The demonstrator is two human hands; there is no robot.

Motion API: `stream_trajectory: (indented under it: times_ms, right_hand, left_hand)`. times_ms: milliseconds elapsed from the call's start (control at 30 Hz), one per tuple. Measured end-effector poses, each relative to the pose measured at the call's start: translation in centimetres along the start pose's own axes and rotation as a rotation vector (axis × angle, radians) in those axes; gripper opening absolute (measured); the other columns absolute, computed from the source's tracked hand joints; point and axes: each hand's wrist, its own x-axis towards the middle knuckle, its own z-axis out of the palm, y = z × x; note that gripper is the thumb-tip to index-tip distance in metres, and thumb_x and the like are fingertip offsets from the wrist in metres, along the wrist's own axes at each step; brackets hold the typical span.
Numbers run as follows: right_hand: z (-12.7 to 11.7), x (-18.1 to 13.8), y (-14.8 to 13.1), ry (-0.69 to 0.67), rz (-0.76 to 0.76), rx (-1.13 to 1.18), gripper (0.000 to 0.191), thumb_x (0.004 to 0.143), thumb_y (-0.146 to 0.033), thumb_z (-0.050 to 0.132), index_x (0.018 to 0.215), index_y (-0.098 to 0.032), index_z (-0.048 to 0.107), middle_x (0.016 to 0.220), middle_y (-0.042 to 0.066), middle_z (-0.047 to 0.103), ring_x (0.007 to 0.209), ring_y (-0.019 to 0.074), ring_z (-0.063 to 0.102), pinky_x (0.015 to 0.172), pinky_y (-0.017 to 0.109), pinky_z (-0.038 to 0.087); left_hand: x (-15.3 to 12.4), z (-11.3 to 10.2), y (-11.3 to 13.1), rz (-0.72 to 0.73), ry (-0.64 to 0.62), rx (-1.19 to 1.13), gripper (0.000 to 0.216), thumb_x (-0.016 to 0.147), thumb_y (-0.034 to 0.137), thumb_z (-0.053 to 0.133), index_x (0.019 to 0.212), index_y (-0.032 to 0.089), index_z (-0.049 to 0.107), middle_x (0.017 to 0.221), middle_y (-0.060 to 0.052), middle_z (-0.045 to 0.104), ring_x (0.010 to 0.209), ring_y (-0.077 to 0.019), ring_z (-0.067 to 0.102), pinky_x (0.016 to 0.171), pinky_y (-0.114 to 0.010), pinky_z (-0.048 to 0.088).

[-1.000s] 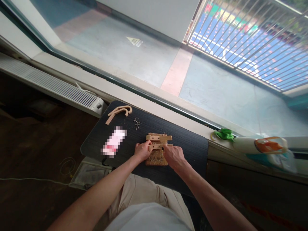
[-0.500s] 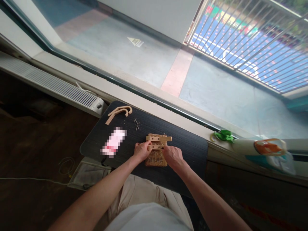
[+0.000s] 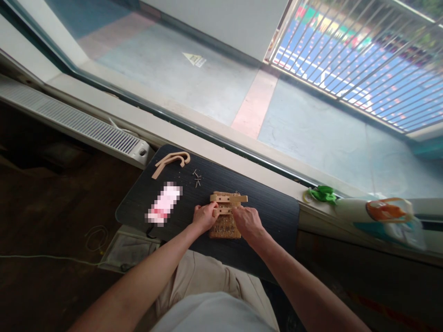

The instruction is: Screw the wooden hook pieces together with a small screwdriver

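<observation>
A tan, coarse-textured block (image 3: 224, 228) lies on the dark table, with two pale wooden strips across it. The upper wooden strip (image 3: 224, 199) has dark holes and juts past the block's right edge. Below it, the lower wooden strip (image 3: 224, 211) runs between my two hands. My left hand (image 3: 205, 217) is closed, pinching that strip's left end. Curled over its right end is my right hand (image 3: 248, 222), closed and hiding that tip; whether anything small is also in its fingers cannot be seen. A small pile of screws (image 3: 197, 178) lies beyond the block.
Two curved wooden hooks (image 3: 171, 161) rest at the table's far left corner. A blurred-out pink rectangle (image 3: 164, 203) lies left of my left hand. The dark table (image 3: 270, 216) meets a window sill, where a green bundle (image 3: 323, 194) sits. A radiator (image 3: 104, 131) stands at left.
My right hand has shifted slightly to the left, its fingers now further over the right end of the lower wooden strip. My left hand keeps its place.
</observation>
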Motion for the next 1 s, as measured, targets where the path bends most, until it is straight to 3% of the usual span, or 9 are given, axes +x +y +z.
stream_trajectory:
  times_ms: [300, 467, 633, 1000]
  right_hand:
    - [1.8, 0.6, 0.4, 0.002, 0.089, -0.012, 0.027, 0.088, -0.019, 0.038, 0.084, -0.013, 0.064, 0.082, 0.014, 0.069, 0.078, 0.0189, 0.066, 0.064, 0.025, 0.046]
    - [0.4, -0.2, 0.4, 0.028, 0.034, -0.011, 0.027, 0.087, -0.012, 0.036, 0.096, -0.016, 0.061, 0.086, 0.011, 0.069, 0.082, 0.0191, 0.065, 0.067, 0.026, 0.046]
    - [-0.8, -0.6, 0.1, -0.01, -0.043, -0.005, 0.026, 0.085, -0.011, 0.038, 0.09, -0.017, 0.063, 0.091, 0.012, 0.068, 0.084, 0.0182, 0.064, 0.067, 0.024, 0.046]
    - [1.4, 0.7, 0.2, 0.002, 0.078, -0.01, 0.029, 0.089, -0.018, 0.035, 0.087, -0.013, 0.063, 0.083, 0.014, 0.069, 0.081, 0.0194, 0.066, 0.066, 0.025, 0.046]
  left_hand:
    - [0.0, -0.1, 0.1, -0.006, -0.003, -0.001, 0.03, 0.086, 0.034, 0.05, 0.109, 0.015, 0.054, 0.108, -0.006, 0.059, 0.096, -0.0186, 0.057, 0.085, -0.043, 0.046]
    - [-0.1, -0.2, 0.1, -0.009, -0.006, -0.003, 0.03, 0.086, 0.034, 0.05, 0.109, 0.015, 0.054, 0.107, -0.006, 0.059, 0.096, -0.0187, 0.057, 0.086, -0.043, 0.045]
    - [-0.1, -0.3, 0.3, -0.019, -0.01, -0.007, 0.03, 0.086, 0.034, 0.05, 0.109, 0.015, 0.054, 0.107, -0.006, 0.059, 0.095, -0.0186, 0.057, 0.086, -0.043, 0.045]
    - [-0.1, -0.5, 0.4, -0.013, -0.016, -0.009, 0.03, 0.086, 0.035, 0.05, 0.109, 0.015, 0.054, 0.109, -0.006, 0.058, 0.097, -0.0191, 0.057, 0.087, -0.044, 0.044]
